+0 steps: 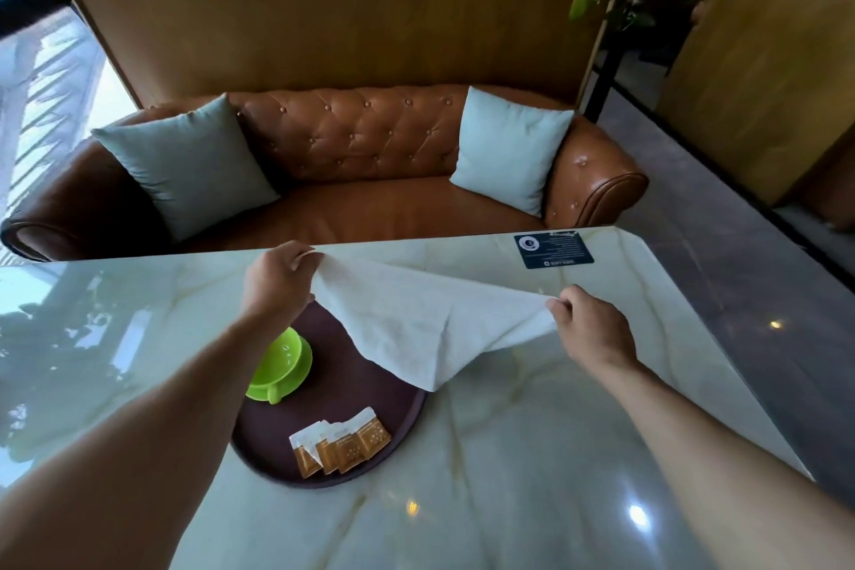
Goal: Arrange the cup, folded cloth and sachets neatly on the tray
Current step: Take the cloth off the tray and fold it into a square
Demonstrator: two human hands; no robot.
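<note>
A white cloth (416, 315) hangs spread in the air above the table, its lower corner drooping over the tray's right side. My left hand (277, 278) pinches its upper left corner and my right hand (592, 324) pinches its right corner. Below lies a round dark brown tray (398, 421). A lime green cup (277, 361) on a matching saucer sits on the tray's left part, partly hidden by my left forearm. Several orange and white sachets (340, 442) lie fanned in a row near the tray's front edge.
The glossy marble table (532, 477) carries a dark blue card (553, 250) at its far right edge. Behind the table stands a brown leather sofa (370, 199) with two pale cushions. A wooden partition and plants rise behind it.
</note>
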